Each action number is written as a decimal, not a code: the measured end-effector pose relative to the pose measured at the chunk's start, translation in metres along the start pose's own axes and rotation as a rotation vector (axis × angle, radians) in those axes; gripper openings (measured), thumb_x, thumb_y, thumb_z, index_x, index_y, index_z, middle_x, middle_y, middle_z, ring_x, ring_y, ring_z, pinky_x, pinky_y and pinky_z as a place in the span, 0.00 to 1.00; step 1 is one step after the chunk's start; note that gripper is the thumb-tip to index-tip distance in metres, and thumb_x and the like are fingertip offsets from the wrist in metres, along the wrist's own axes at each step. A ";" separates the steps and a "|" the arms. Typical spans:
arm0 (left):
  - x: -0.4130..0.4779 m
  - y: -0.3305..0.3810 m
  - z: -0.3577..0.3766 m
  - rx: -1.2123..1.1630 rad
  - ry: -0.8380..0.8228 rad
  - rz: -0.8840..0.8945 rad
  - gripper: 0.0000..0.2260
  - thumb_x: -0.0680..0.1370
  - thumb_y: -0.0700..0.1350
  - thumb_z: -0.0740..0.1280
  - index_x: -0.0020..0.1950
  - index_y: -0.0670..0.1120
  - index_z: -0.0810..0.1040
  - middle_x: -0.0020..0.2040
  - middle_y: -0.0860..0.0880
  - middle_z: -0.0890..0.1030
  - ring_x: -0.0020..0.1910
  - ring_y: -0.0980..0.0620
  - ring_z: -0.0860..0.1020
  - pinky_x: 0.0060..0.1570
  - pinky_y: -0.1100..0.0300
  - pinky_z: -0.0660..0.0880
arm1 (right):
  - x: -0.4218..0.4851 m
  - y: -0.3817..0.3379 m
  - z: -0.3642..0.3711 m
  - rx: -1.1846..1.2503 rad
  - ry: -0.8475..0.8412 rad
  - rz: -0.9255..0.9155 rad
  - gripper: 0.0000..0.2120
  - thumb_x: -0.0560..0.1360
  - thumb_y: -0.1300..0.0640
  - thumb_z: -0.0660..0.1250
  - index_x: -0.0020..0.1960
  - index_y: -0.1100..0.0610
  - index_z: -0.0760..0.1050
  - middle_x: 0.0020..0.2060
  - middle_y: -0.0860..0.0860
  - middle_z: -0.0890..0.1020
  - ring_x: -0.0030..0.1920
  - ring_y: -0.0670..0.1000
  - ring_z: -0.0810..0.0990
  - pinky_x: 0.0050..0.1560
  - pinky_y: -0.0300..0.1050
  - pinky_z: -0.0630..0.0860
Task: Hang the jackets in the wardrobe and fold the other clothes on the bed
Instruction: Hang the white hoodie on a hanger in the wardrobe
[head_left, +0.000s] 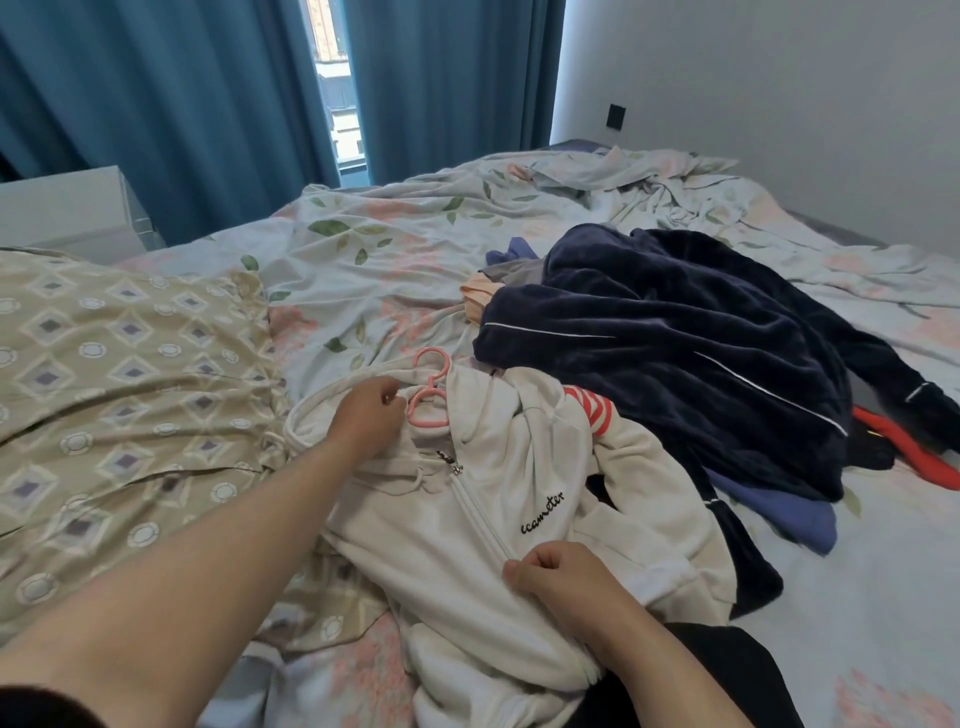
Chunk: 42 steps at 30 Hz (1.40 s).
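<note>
White jacket (467, 499), zipped, black script on the chest, pink hanger (428, 400) at its collar; left hand (371, 410) pinches the collar, right hand (556, 577) pinches the zip front.

Soft, fairly dim daylight comes through the gap (337, 93) between the blue curtains (197, 104), blown out there; shadows on the bed (857, 623) are faint, the frame's edges bend, fine detail looks slightly soft
</note>
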<state>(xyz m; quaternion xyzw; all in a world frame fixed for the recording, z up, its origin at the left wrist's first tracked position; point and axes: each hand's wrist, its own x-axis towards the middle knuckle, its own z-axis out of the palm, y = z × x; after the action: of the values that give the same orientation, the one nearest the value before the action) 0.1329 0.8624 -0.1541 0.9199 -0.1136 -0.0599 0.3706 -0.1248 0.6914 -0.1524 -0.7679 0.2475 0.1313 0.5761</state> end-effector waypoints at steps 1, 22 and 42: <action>0.006 0.000 0.003 0.051 -0.067 -0.005 0.10 0.78 0.44 0.64 0.57 0.47 0.81 0.49 0.52 0.80 0.50 0.49 0.78 0.48 0.59 0.70 | 0.001 0.001 0.000 0.012 0.007 0.004 0.13 0.68 0.45 0.71 0.35 0.51 0.72 0.31 0.47 0.71 0.31 0.45 0.68 0.30 0.37 0.63; 0.006 0.094 -0.043 -0.148 0.003 0.274 0.10 0.79 0.46 0.65 0.38 0.50 0.70 0.34 0.50 0.79 0.37 0.47 0.82 0.40 0.46 0.80 | 0.000 -0.026 -0.002 -0.236 0.277 -0.313 0.11 0.72 0.48 0.69 0.53 0.40 0.73 0.49 0.38 0.76 0.49 0.35 0.74 0.49 0.28 0.70; -0.074 0.438 -0.266 -0.390 0.221 1.038 0.04 0.79 0.42 0.67 0.44 0.44 0.76 0.32 0.49 0.82 0.29 0.58 0.80 0.31 0.61 0.74 | -0.173 -0.385 -0.186 -1.009 1.013 -0.487 0.11 0.76 0.54 0.58 0.35 0.53 0.68 0.33 0.46 0.72 0.33 0.48 0.70 0.29 0.42 0.61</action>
<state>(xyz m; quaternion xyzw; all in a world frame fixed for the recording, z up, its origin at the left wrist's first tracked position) 0.0413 0.7521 0.3433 0.6588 -0.4983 0.2069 0.5243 -0.0821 0.6363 0.3035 -0.9380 0.2149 -0.2714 -0.0167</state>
